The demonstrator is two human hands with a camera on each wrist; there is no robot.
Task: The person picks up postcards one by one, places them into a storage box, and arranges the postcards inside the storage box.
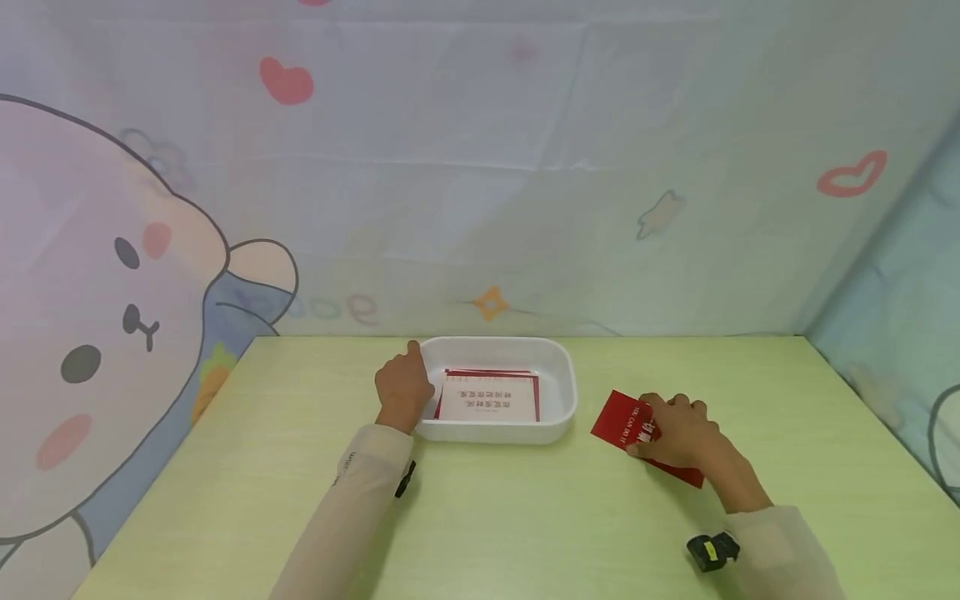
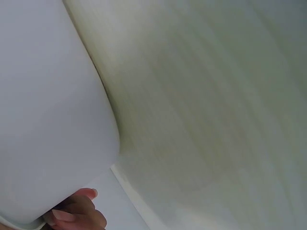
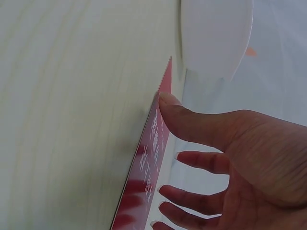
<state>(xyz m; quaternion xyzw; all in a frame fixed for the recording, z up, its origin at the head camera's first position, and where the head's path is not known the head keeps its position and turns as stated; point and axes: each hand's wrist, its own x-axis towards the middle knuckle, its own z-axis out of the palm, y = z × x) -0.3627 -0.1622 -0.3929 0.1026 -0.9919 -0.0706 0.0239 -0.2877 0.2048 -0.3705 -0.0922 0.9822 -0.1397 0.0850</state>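
A white plastic tray [image 1: 555, 431] stands near the back of the table. My left hand [image 1: 405, 385] grips its left rim; the left wrist view has the curled fingers [image 2: 79, 211] at the tray's edge. Inside lie a few stacked cards [image 1: 487, 398], the top one pale with printed characters, red edges showing beneath. To the right of the tray, my right hand [image 1: 678, 433] holds a red card [image 1: 617, 419] with white lettering, thumb on one long edge and fingers toward the other. In the right wrist view this card [image 3: 156, 129] stands tilted over the table; part of it is hidden.
The pale yellow-green table [image 1: 517, 517] ends at a printed cloth backdrop [image 1: 480, 167] just behind the tray. Another cloth hangs on the right side, with a dark cable [image 1: 936, 425] near it. A black strap device [image 1: 712, 551] is on my right wrist.
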